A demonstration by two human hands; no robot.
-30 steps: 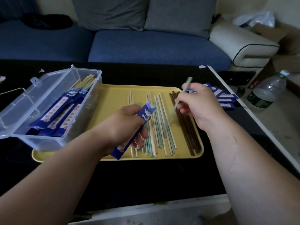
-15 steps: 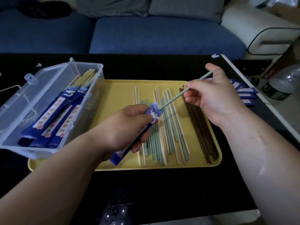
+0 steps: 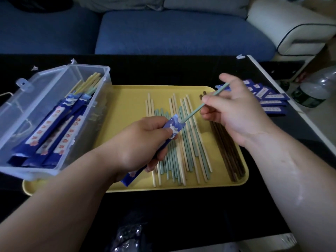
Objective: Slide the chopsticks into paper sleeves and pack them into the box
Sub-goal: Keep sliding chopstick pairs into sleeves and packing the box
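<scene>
Over the left end of the yellow tray [image 3: 127, 100] sits the clear box [image 3: 104, 77], lid thrown open away from the tray. Sleeved chopsticks [image 3: 54, 128] lie in it, their bare tips toward the tray's far edge. A strip of bare yellow runs between the box's wall and the loose chopsticks [image 3: 189, 148].

Above the tray's middle, your left hand [image 3: 138, 144] is curled round a blue paper sleeve [image 3: 173, 127], whose open mouth points toward the tray's far right corner and whose tail end hangs over the near edge. The tip of a green chopstick [image 3: 196, 110] touches that mouth; how far in it is, you cannot tell. Your right hand [image 3: 234, 113] pinches the chopstick's upper part, above the tray's right side.

Dark brown chopsticks [image 3: 227, 153] lie along the tray's right edge, under your right wrist. Just past that edge, a fanned pile of empty sleeves [image 3: 271, 100] rests on the black counter [image 3: 172, 211]. In front of the tray's near edge runs a wide band of counter.
</scene>
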